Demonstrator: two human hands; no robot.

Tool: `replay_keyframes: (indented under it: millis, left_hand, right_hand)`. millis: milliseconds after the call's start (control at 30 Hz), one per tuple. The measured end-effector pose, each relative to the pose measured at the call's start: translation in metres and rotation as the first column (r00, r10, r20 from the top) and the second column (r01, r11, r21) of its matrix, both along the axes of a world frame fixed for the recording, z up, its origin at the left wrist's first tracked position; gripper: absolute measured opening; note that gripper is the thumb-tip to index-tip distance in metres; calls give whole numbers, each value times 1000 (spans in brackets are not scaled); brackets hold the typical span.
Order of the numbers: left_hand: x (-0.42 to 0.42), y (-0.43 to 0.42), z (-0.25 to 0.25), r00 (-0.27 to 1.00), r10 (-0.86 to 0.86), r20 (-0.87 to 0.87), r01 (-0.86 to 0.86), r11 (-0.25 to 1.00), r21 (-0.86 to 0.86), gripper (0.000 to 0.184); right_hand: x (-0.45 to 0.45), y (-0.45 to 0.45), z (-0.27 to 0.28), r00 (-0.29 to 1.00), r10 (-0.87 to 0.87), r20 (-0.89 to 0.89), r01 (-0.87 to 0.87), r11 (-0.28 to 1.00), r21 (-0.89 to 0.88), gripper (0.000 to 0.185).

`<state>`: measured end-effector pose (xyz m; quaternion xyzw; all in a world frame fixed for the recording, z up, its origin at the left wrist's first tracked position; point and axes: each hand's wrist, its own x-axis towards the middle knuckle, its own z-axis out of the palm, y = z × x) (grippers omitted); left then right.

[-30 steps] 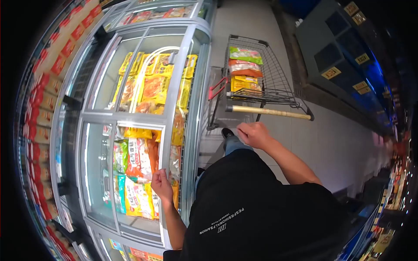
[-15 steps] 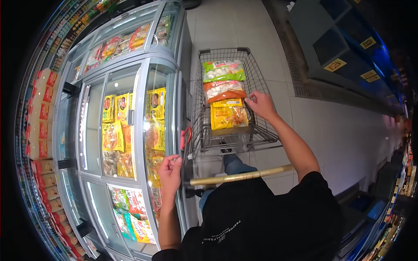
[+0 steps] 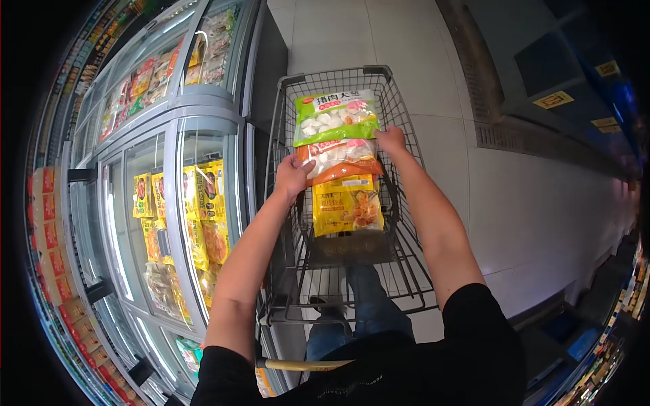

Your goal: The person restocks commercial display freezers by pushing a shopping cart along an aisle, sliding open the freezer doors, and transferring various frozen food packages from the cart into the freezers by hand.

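Note:
Three food bags lie in a row in a wire shopping cart [image 3: 399, 88]. Farthest is a green bag of frozen dumplings [image 3: 335, 122]; its near edge overlaps an orange bag of frozen dumplings [image 3: 338, 157]. Nearest me lies a yellow food bag [image 3: 345, 210]. My left hand [image 3: 294, 177] is closed at the orange bag's left edge, its thumb lying over the plastic. At the green bag's near right corner, my right hand [image 3: 393, 142] has its fingers closed on the edge. Both bags rest among the others in the cart.
Glass-topped freezers [image 3: 145, 203] holding several food packs run along the left. The cart's yellowish handle [image 3: 305, 365] is close to my body. A floor grate [image 3: 514, 140] and dark blue shelving [image 3: 562, 74] with yellow price tags are on the right.
My left hand has moved from beside the freezer into the cart, onto the orange bag. My right hand has shifted up to the green bag's edge. I am leaning farther over the cart.

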<state>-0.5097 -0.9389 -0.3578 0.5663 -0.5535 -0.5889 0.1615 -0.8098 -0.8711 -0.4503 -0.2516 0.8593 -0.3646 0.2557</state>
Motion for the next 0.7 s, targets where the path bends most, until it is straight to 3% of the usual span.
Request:
replay_keyframes:
  millis: [67, 100, 133, 200, 267, 333, 367, 467, 500, 600, 633, 700]
  left_hand:
    - [-20, -16, 1, 998, 58, 38, -59, 998, 2, 77]
    - [-24, -34, -4, 999, -12, -36, 16, 992, 128, 91]
    - [-32, -40, -13, 999, 41, 9, -42, 995, 85, 86]
    - [-46, -48, -30, 984, 155, 91, -154, 988, -11, 75]
    - [-51, -65, -48, 989, 122, 82, -126, 991, 37, 82]
    - [-51, -81, -83, 990, 122, 76, -128, 989, 80, 80]
    - [-59, -73, -71, 971, 236, 43, -239, 964, 115, 62]
    - [-47, -97, -139, 964, 224, 146, -221, 975, -38, 37]
    - [-58, -81, -107, 931, 268, 248, -252, 963, -96, 26]
    - [-46, -110, -178, 932, 300, 202, -271, 949, -158, 17]
    - [-51, -106, -162, 934, 356, 37, -357, 933, 41, 13]
    - [-57, -102, -136, 906, 419, -62, -407, 901, 149, 8]
  right_hand:
    - [1, -10, -20, 992, -97, 78, 107, 985, -135, 58]
    - [-4, -16, -35, 981, -88, 175, 114, 983, -143, 60]
    - [-8, -23, -49, 960, -80, 269, 124, 981, -151, 62]
    - [-11, -29, -72, 962, -55, 269, 99, 983, -152, 59]
    - [-13, -34, -89, 997, -25, 74, 34, 991, -131, 48]
    - [-12, -27, -52, 985, 41, 168, -26, 996, -90, 36]
    - [-8, -26, -37, 974, 72, 215, -57, 996, -72, 31]
    - [-6, -36, -50, 993, 63, 102, -56, 996, -67, 26]
    - [-7, -40, -52, 974, 76, 213, -60, 995, -84, 21]
    - [-9, -39, -53, 831, 16, 556, 133, 965, -227, 21]
    - [-10, -37, -44, 772, 20, 636, 174, 954, -242, 20]
    - [-9, -29, -22, 631, 42, 775, 256, 932, -258, 22]
